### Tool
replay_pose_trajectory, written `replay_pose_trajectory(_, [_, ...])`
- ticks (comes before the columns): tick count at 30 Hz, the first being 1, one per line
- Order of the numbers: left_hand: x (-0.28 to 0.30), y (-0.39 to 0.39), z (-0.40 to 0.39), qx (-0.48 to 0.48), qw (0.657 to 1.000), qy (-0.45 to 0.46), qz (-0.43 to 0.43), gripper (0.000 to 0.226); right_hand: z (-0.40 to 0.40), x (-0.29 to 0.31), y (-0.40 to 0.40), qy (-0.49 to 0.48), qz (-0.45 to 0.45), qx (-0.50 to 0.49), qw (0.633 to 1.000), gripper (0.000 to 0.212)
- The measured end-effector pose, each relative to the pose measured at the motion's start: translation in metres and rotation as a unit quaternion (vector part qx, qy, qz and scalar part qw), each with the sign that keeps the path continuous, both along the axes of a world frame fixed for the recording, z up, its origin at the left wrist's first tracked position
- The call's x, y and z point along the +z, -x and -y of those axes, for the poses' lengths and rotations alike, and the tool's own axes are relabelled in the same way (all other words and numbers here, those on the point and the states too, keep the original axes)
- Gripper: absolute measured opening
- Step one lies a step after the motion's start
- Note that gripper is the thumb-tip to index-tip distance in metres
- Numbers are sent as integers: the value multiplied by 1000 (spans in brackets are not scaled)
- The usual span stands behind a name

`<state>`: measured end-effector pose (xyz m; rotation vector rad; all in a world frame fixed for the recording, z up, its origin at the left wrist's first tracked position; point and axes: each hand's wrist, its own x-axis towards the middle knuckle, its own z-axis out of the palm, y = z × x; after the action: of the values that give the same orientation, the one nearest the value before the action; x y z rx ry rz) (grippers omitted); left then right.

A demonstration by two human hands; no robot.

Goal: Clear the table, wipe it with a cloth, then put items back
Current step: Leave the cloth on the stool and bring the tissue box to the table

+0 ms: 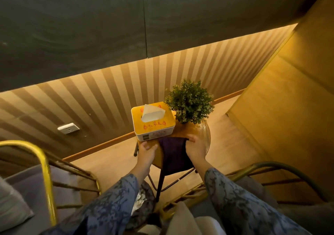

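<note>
While the tissue box [153, 121] and plant [189, 102] sit mid-frame on the table [202, 131], the left hand [147, 151] and right hand [196, 149] each pinch the dark cloth [174, 155] below them.

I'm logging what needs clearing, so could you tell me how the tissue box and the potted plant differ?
The tissue box is boxy, white-sided with a yellow top; the potted plant is round, bushy and green. The plant stands taller than the box. The box sits left, the plant right. Both stand on the small round table, untouched.
</note>
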<state>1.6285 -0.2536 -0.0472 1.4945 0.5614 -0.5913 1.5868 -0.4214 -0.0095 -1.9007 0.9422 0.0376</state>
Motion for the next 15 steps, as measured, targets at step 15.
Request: replay_pose_trajectory(15, [42,-48,-30,-44,997,42,37,44,-42,10,-74,-181,-25,-40,982,53])
